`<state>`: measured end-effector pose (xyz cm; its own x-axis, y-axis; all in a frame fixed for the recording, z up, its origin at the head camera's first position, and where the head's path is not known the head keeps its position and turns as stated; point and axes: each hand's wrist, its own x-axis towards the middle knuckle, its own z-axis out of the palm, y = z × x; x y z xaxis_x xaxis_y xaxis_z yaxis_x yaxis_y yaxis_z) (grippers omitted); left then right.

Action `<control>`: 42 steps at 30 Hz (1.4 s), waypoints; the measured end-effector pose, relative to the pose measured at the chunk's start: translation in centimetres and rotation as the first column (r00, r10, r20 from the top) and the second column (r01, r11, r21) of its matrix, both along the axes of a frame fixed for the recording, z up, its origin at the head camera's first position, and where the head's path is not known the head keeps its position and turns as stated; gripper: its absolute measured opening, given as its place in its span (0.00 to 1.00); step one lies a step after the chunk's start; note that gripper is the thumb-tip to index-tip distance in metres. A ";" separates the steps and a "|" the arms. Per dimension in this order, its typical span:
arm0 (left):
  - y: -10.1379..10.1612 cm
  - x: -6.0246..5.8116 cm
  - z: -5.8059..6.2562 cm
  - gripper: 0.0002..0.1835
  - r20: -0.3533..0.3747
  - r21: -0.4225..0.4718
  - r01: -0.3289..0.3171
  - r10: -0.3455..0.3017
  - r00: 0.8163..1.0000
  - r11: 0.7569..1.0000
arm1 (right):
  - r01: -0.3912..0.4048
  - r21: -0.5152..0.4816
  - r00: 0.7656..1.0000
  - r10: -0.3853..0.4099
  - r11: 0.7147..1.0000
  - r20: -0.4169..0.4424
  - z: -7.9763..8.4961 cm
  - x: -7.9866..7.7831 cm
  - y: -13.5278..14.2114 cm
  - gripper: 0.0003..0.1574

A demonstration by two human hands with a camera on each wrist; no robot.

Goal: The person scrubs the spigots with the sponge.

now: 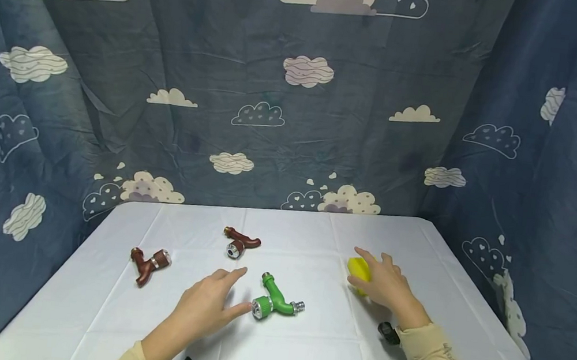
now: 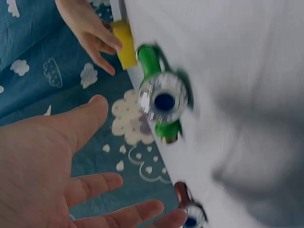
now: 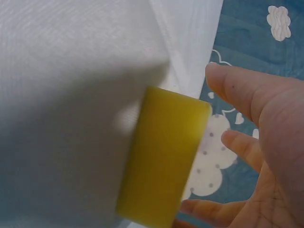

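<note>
Your left hand point(image 1: 205, 305) and your right hand point(image 1: 385, 282) are well apart, and neither seems clamped on anything. Let us take the green tap point(image 1: 277, 299) as the centre of a clock on the desk point(image 1: 313, 356), with 12 o'clock away from you. Your left hand is at 9 o'clock, its fingers spread, the thumb just beside the knob point(image 1: 262, 307) of this tap. Your right hand is near 2 o'clock, with thumb and fingers spread about the yellow block point(image 3: 164, 156); whether they touch it, I cannot tell. The farther brown tap point(image 1: 244, 240) lies at 11 o'clock, the nearer brown tap point(image 1: 147, 267) between 9 and 10.

Please be careful with your left thumb: if it advances too quickly, it may push the knob, and the green tap, being rounded, could roll away. At the block, if your thumb presses before the other fingers, the block may slide or turn. Also the creased white cover point(image 1: 327, 323) is perhaps a risk: a dragging sleeve point(image 1: 428, 356) could shift everything together.
</note>
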<state>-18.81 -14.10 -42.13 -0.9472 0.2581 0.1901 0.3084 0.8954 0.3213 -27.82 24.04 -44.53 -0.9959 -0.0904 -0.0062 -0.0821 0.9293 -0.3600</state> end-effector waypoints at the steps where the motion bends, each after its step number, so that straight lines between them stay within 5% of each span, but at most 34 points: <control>1: 0.3 0.0 -0.3 0.41 0.007 0.011 0.011 -0.011 1.000 1.000 | -0.001 0.002 1.000 0.001 1.000 0.002 -0.2 0.0 0.0 0.49; 17: 2.6 0.1 -2.5 0.37 0.068 0.044 0.086 -0.089 0.994 0.995 | 0.011 -0.002 0.999 -0.011 1.000 -0.038 -1.3 -0.1 -0.3 0.43; 42: 2.8 -0.4 -3.7 0.25 -0.008 0.036 0.115 -0.115 0.993 0.993 | 0.024 0.001 0.997 -0.024 1.000 -0.068 -1.5 -0.2 -0.5 0.42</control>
<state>-19.16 -11.35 -45.86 -0.9106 0.3578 0.2068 0.4104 0.8418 0.3506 -27.99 23.50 -46.04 -0.9958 -0.0668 0.0619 -0.0844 0.9319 -0.3528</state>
